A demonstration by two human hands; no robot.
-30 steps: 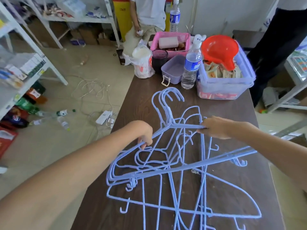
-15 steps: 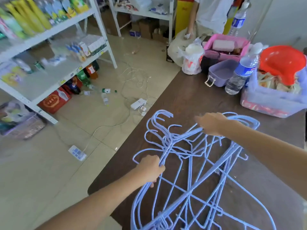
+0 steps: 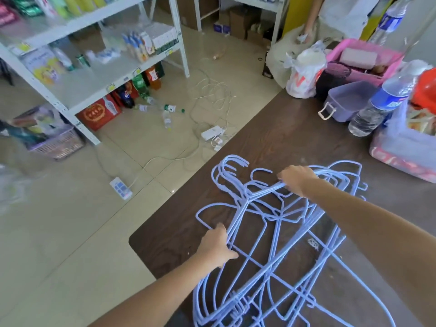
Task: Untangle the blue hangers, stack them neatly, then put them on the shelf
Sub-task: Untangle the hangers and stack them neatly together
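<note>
A bundle of several light blue wire hangers (image 3: 278,234) lies spread over the near end of the dark brown table (image 3: 271,138), hooks pointing to the far left. My left hand (image 3: 218,246) is closed on the hangers' left shoulder wires near the table's corner. My right hand (image 3: 297,179) grips the upper wires just right of the hooks. A white metal shelf (image 3: 99,83) with bottles and boxes stands across the floor at the left.
At the table's far end stand a water bottle (image 3: 382,102), a lilac tub (image 3: 346,100), a pink basket (image 3: 363,60), a white bag (image 3: 304,74) and a clear bin (image 3: 405,147). Cables, a power strip (image 3: 120,188) and bottles litter the floor. A person stands behind the table.
The view has swung left toward the shelf. Both hands kept their grip while the hangers turned and gathered closer together, hooks now pointing far left.
</note>
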